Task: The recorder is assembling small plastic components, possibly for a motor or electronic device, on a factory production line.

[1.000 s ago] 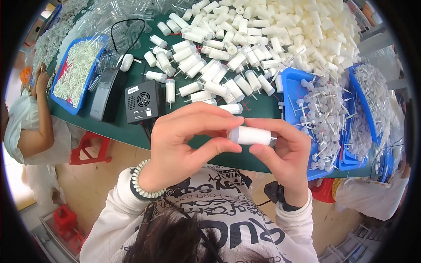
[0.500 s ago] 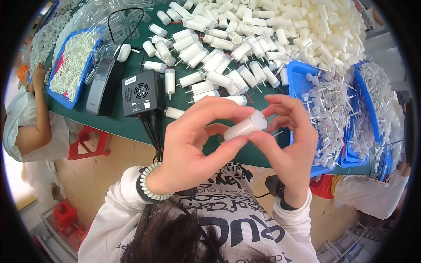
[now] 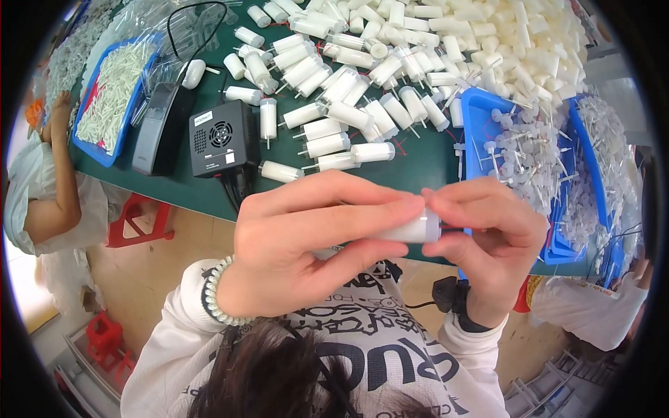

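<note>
Lower and nearer level than half a second ago, the white cylinder [image 3: 408,230] is gripped by my left hand [image 3: 300,237], whose fingers hide much of it; my right hand [image 3: 491,233] curls at its capped end, closed on what I cannot tell. Beyond my grip lie loose cylinders [image 3: 350,115]; rightward, my knuckles cut off a blue tray [image 3: 476,132]

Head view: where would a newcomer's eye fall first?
Probably on the heap of off-white cylinders over the far right of the green table. Next, front and centre, the left hand grips a white cylinder, with the right hand at its right end. At right, a blue tray holds pale stemmed parts.
</note>
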Demonstrator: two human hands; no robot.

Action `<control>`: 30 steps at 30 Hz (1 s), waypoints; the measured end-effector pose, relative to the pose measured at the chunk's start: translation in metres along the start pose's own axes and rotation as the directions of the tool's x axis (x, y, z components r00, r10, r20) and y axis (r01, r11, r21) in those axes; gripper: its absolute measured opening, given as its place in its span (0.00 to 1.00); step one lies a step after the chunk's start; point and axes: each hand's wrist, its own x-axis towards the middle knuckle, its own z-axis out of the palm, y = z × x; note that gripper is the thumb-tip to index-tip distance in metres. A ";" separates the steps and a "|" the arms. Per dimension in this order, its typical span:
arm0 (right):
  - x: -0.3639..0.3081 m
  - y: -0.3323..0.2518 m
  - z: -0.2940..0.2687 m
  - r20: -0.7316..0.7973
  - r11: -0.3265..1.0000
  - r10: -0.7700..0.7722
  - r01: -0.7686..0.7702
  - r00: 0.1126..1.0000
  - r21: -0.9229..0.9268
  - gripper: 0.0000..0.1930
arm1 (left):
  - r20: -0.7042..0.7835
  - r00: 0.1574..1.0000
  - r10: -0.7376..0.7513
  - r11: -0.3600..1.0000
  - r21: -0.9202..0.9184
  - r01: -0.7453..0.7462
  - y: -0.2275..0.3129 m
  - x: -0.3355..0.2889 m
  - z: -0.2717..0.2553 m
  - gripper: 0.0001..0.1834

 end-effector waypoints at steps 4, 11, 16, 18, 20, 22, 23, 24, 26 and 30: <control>0.001 -0.004 -0.005 0.041 0.988 0.128 -0.124 0.991 -0.088 0.12 | 0.020 1.000 -0.008 1.000 0.029 0.008 -0.001 0.000 0.002 0.19; 0.005 0.011 0.001 0.039 0.964 0.216 -0.219 0.976 0.152 0.14 | 0.021 0.985 0.169 0.949 0.267 -0.168 -0.007 -0.001 0.007 0.23; 0.002 0.010 -0.006 0.050 0.943 0.094 -0.105 0.994 0.317 0.16 | -0.088 0.964 -0.253 0.951 -0.207 0.230 0.010 -0.003 0.017 0.18; -0.001 0.014 -0.007 0.059 0.966 0.079 -0.091 0.995 0.242 0.15 | -0.073 0.931 -0.357 0.864 -0.405 0.300 0.014 -0.005 0.018 0.16; 0.000 0.015 -0.009 0.062 0.985 0.062 -0.071 0.996 0.160 0.16 | -0.077 0.976 -0.204 0.950 -0.257 0.178 0.004 -0.008 0.016 0.18; 0.001 0.013 -0.010 0.108 0.932 0.075 -0.108 0.991 0.346 0.16 | -0.051 0.998 -0.026 0.998 -0.055 0.023 0.003 -0.008 0.015 0.22; 0.002 0.009 -0.010 0.107 0.932 0.076 -0.109 0.991 0.346 0.16 | -0.050 0.998 -0.027 0.998 -0.056 0.024 0.003 -0.007 0.014 0.22; 0.003 0.003 -0.009 0.097 0.919 0.184 -0.206 0.978 0.337 0.14 | -0.029 0.999 0.017 0.998 -0.053 -0.019 0.003 -0.006 0.013 0.22; 0.005 -0.002 -0.010 0.093 0.894 0.286 -0.301 0.954 0.332 0.14 | -0.014 0.998 0.059 0.997 -0.044 -0.060 0.004 -0.005 0.011 0.21; 0.010 -0.006 -0.017 0.188 0.982 0.134 -0.156 0.973 0.105 0.12 | -0.018 0.996 0.085 0.996 0.006 -0.085 0.009 -0.006 0.011 0.21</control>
